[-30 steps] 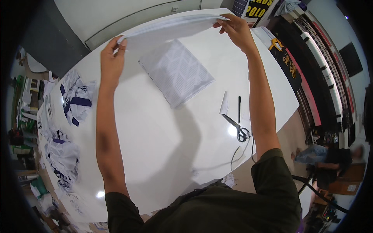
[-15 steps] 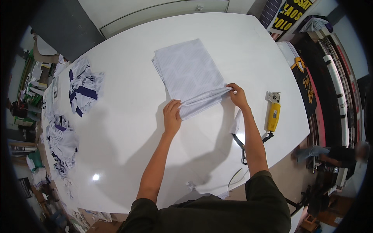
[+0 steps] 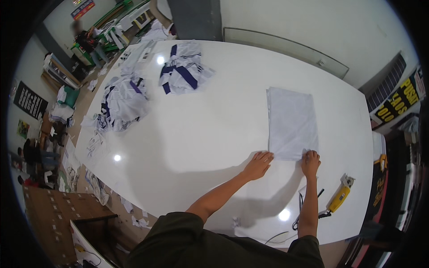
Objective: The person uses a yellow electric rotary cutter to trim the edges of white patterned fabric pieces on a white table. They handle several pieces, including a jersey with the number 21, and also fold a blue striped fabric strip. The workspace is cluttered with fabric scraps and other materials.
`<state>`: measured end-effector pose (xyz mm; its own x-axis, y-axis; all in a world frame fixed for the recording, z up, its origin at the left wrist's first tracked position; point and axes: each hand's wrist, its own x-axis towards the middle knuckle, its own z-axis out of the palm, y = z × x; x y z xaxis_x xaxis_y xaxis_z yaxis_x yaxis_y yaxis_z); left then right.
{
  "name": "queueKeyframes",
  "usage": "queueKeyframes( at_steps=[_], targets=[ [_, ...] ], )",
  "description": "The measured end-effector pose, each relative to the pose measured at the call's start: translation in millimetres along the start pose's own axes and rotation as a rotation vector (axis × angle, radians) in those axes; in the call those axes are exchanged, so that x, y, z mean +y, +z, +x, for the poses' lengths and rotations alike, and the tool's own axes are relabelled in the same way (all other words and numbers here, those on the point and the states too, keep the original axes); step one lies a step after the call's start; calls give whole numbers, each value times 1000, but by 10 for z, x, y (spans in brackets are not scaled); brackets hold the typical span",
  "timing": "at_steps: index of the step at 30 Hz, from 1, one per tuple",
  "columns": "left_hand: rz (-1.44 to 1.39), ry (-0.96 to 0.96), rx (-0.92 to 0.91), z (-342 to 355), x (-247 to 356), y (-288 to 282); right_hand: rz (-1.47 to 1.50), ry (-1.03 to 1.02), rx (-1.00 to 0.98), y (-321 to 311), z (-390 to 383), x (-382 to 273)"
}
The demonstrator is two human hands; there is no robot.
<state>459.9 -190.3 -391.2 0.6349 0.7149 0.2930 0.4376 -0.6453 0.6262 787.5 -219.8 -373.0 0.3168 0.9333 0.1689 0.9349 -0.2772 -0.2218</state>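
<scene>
A stack of folded pale grey-white cloth (image 3: 292, 120) lies flat on the white table. My left hand (image 3: 259, 165) rests at its near left corner, fingers stretched out and touching the edge. At the near right corner, my right hand (image 3: 310, 165) has its fingers bent and closed on the cloth's edge. Right of that forearm lies a yellow hand-held electric cloth cutter (image 3: 340, 197) with a round metal head. Black scissors (image 3: 295, 223) are partly hidden by my right forearm.
Two heaps of striped white and navy cloth, a nearer heap (image 3: 127, 102) and a farther heap (image 3: 185, 71), lie on the left of the white table (image 3: 201, 129). A person (image 3: 87, 42) stands at the far left. Cloth scraps (image 3: 138, 221) litter the floor.
The view has swung left, so the cloth appears farther right. Its near edge, bunched up between my hands before, now lies flat. My left hand's fingers have straightened.
</scene>
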Motion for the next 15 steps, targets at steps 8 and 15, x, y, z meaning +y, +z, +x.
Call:
queueKeyframes(
  at_steps=[8, 15],
  targets=[
    [202, -190, 194, -1061, -1331, -1413, -105, -71, 191, 38, -213, -770],
    [522, -445, 445, -1309, -3126, -2971, 221, -277, 20, 628, -500, -2981]
  ],
)
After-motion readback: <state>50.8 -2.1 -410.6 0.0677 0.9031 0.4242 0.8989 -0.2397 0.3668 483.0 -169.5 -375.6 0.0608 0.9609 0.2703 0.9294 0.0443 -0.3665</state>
